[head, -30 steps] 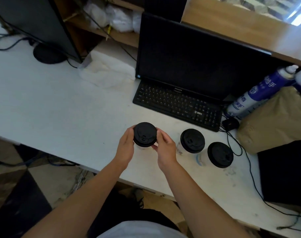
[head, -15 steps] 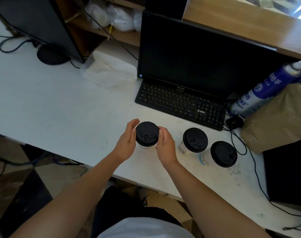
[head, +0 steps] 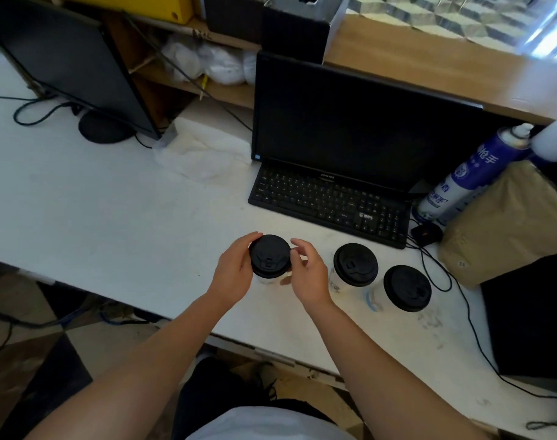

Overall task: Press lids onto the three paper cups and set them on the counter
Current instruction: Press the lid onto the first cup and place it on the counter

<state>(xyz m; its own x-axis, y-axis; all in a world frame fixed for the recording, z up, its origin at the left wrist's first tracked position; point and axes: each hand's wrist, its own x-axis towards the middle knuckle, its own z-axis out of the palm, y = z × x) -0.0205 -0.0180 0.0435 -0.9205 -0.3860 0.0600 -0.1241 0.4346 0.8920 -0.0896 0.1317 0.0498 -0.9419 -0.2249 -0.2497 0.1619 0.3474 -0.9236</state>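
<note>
Three paper cups with black lids are seen upright on the white table point(head: 118, 217), in front of the keyboard point(head: 329, 203). The leftmost cup point(head: 269, 257) is cupped by the left hand point(head: 235, 268); the right hand point(head: 308, 274) is held loosely open just beside it. The middle cup point(head: 355, 265) and right cup point(head: 405, 289) are left untouched.

1. My left hand point(head: 235, 268) curls inward, fingers bent, palm facing right.
2. My right hand point(head: 308, 274) sits opposite it, fingers loosely spread.
3. Both forearms are bare and extended forward.
</note>
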